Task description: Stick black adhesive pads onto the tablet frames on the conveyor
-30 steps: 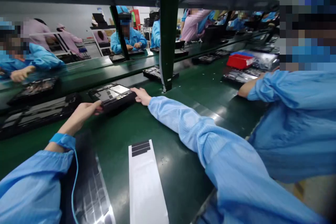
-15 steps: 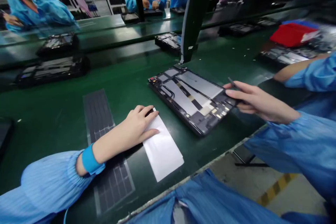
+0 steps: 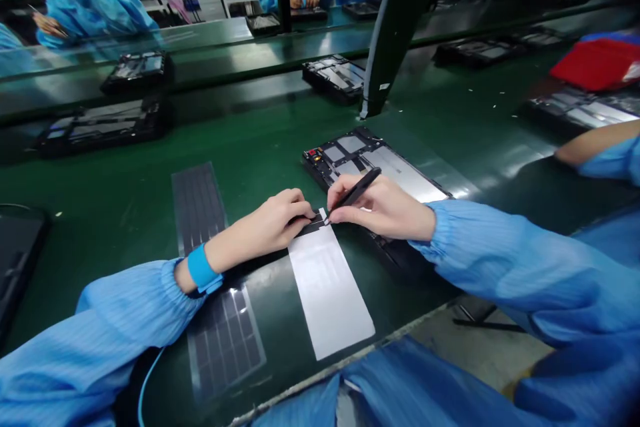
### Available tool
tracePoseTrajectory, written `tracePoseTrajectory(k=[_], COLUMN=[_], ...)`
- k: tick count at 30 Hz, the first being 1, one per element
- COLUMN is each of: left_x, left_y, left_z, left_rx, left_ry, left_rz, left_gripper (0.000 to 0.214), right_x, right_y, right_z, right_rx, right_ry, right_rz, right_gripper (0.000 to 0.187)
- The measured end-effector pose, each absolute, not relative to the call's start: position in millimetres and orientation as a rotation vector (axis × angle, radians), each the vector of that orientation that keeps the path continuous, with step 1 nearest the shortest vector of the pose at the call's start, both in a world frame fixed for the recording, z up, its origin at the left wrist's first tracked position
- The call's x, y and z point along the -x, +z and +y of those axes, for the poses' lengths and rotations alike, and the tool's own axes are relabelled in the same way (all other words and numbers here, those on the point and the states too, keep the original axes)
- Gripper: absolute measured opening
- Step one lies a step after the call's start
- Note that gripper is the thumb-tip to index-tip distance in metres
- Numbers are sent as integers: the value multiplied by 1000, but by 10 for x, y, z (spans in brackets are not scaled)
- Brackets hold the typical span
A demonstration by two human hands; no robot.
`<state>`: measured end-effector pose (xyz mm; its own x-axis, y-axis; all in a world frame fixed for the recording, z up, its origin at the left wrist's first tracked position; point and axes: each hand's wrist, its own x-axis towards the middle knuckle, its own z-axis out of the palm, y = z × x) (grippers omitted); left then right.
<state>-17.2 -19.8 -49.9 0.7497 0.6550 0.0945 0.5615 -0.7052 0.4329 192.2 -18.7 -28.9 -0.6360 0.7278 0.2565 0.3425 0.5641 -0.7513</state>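
R hand (image 3: 377,208) pinches black tweezers (image 3: 356,188) between thumb and fingers, tips right at the right end of a small black strip (image 3: 313,227); L hand (image 3: 267,221) curls over the strip's left end, pressing it down. Strip lies crosswise at the far end of a white backing sheet (image 3: 330,287), long axis running toward the person, on the green tabletop (image 3: 125,180), w/ an opened tablet (image 3: 405,173) just beyond R hand.

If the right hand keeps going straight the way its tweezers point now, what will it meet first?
The right hand, with its black tweezers, would first meet the black strip on the white backing sheet; the tips look almost on it, though depth is unclear.
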Motion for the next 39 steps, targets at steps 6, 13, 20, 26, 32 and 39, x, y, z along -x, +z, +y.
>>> tracePoseTrajectory(k=[6,13,20,26,32,39], left_x=[160,181,113,-143,-145,-138], left_y=[-446,-458,-417,-568,-642,-658], left_z=[-195,-204,-191,-212,-216,-211], left_rx=[-2543,-2584,-2719,-2569,-2464,-2486], left_ry=[296,300,350,773,837,825], left_rz=[923,965,900,824,802,655], left_gripper=[18,19,20,8,15,17], right_x=[-1964,-1857,-2108,-2106,-2082,-2081], right_y=[-431,-389,-341,-479,-459,-495], right_z=[-169,-169,-197,-184,-185,-169], right_rx=[953,890,1058,1033,986,883], right_ry=[972,944,934,843,875,491], right_rz=[-2186,-2153,-1736,-1718,-1782,-1980], right_gripper=[13,14,24,25,24,22])
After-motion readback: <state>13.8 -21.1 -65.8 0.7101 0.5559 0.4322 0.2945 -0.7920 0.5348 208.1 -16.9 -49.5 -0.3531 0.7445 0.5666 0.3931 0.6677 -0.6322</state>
